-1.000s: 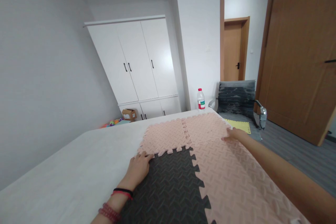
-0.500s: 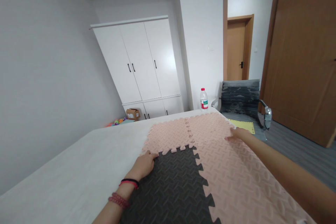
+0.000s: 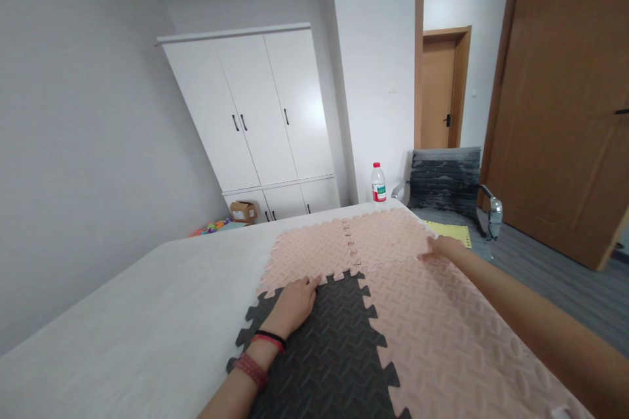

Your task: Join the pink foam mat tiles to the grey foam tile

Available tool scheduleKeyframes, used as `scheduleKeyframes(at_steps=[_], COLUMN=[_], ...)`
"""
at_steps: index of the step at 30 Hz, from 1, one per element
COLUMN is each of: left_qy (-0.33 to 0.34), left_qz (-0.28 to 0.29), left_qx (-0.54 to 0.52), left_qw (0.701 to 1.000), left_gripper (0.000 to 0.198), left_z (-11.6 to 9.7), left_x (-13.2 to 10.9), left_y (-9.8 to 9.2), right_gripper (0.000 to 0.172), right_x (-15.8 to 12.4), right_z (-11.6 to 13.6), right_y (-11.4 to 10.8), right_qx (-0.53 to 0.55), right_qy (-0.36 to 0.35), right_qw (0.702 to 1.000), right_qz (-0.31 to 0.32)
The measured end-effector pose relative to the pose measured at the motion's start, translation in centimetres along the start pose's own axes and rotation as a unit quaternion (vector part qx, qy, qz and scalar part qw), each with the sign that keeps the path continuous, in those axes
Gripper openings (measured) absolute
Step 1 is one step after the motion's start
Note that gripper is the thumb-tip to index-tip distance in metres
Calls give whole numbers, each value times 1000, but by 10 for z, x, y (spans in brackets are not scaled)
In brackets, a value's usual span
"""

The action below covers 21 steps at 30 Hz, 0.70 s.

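Interlocking foam mat tiles lie joined on a white table (image 3: 147, 314). A dark grey tile (image 3: 324, 347) sits nearest me, with pink tiles (image 3: 314, 252) beyond it and to its right (image 3: 442, 334). My left hand (image 3: 293, 304) rests flat on the far edge of the grey tile, fingertips at its seam with the far pink tile. My right hand (image 3: 442, 247) presses flat on the right edge of the pink tiles, near the seam between two of them. Neither hand grips anything.
A water bottle (image 3: 377, 183) stands at the table's far edge. A grey chair (image 3: 445, 183) with a yellow sheet (image 3: 452, 234) on its seat stands beyond the right corner. White wardrobe (image 3: 255, 111), a cardboard box (image 3: 242, 211) and toys sit on the floor behind.
My left hand has slid right along the grey tile's far seam, from its left corner toward the middle. My right hand stays in place on the pink tile edge.
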<state>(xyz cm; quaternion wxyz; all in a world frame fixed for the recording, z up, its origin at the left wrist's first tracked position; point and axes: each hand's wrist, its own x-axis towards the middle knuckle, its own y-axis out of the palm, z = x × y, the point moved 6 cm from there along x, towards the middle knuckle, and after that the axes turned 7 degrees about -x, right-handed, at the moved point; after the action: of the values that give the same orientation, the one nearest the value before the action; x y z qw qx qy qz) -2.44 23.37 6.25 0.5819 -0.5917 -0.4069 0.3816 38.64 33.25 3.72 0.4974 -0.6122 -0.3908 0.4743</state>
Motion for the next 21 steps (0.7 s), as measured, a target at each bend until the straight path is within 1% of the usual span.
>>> scheduleKeyframes(at_steps=[3,6,8,10,12,14,17,19,21], left_qy=[-12,-29,-38,-50,-63,-67,-56,-47,-41], left_qz=[2,0,3,9,14,14,10,9,6], left_qx=[16,27,28,26,22,18,14,16,22], left_qw=[1000,999,999,998,998,997,998,999,999], left_gripper=[46,42,34,29,32,36,45,50,51], left_z=[-3,-10,-15,-18,-21,-24,-28,-30,-32], left_x=[1,2,3,4,4,3,-1,-2,-2], left_y=[-1,-3,-4,-4,-4,-5,-5,-4,-3], right_gripper=[92,91,87,79,69,60,51,47,43], right_x=[-3,-10,-14,-19,-26,-37,-59,-73,-82], right_z=[1,2,7,22,51,91,154,186,204], right_y=[0,-4,-11,-20,-29,-34,-29,-20,-10], right_qx=[-20,-36,-47,-55,-50,-33,-4,7,13], right_qy=[9,16,12,-21,-89,-177,-291,-334,-347], right_qw=[999,998,998,998,994,981,952,937,930], right_qz=[40,50,41,8,-36,-69,-93,-105,-119])
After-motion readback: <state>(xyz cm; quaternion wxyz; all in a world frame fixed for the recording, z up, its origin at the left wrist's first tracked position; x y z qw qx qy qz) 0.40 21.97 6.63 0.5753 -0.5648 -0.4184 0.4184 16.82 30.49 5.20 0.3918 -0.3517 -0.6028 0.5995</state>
